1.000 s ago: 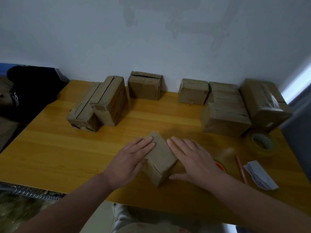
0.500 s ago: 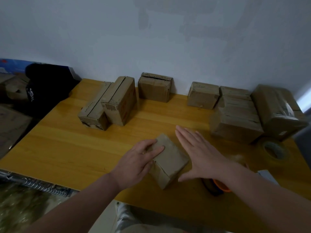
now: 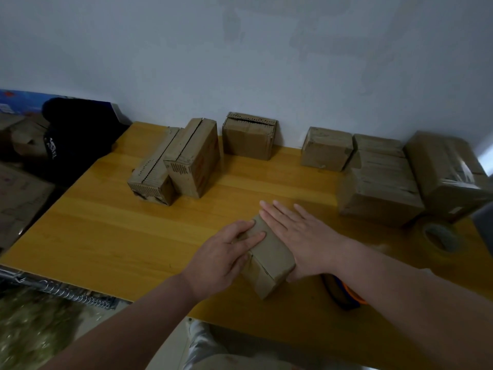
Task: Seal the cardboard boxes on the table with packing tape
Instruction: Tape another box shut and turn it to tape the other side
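Where the small cardboard box [image 3: 269, 259] sits turned cornerwise on the yellow wooden table [image 3: 106, 236], I see both bare hands laid on it. The left hand [image 3: 226, 252] is at the box's left side, fingers nearly straight and resting across its top, gripping nothing. The right hand [image 3: 301, 236] lies flat along the box's right side, fingers straight and close together, pointing away from me; it holds nothing either. Just right of the box, partly hidden by the right forearm, is a dark and orange tape dispenser [image 3: 344, 292]. Farther right of the box a roll of packing tape [image 3: 440, 237] lies flat. Behind the box to the left, a low box [image 3: 152, 177] touches a taller box [image 3: 194, 156]. Straight behind the box, one box [image 3: 249, 136] stands against the wall. Behind it to the right is a cluster of boxes [image 3: 378, 188].
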